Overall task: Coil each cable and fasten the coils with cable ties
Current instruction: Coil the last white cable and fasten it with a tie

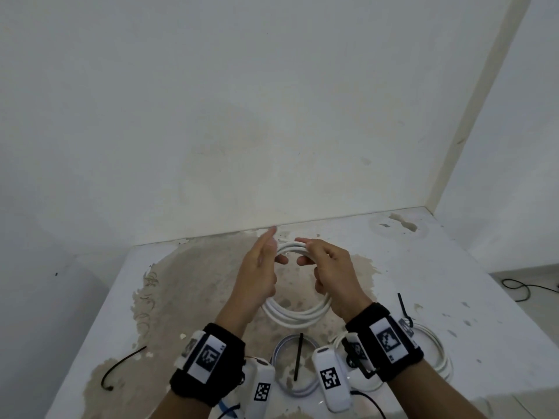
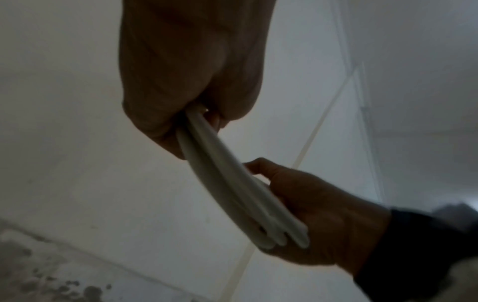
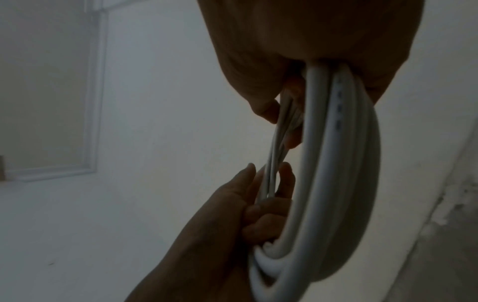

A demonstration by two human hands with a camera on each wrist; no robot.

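Note:
A white cable coil (image 1: 295, 314) of several loops hangs in the air above the table, between my two hands. My left hand (image 1: 261, 269) grips its left side: the lower fingers curl round the loops (image 3: 267, 253) while the index finger points up and away. My right hand (image 1: 328, 267) grips the right side, with fingers and thumb curled round the strands (image 2: 232, 179). In the right wrist view the coil (image 3: 323, 163) runs out from under my right palm (image 3: 310, 30) to the left hand (image 3: 220, 214). No tie shows on this coil.
On the stained white table (image 1: 453, 267) lie a loose black cable tie (image 1: 121, 365) at the left, a grey coil with a black tie (image 1: 298, 362) near me, and a white tied coil (image 1: 435, 352) at the right. Walls close the back and right.

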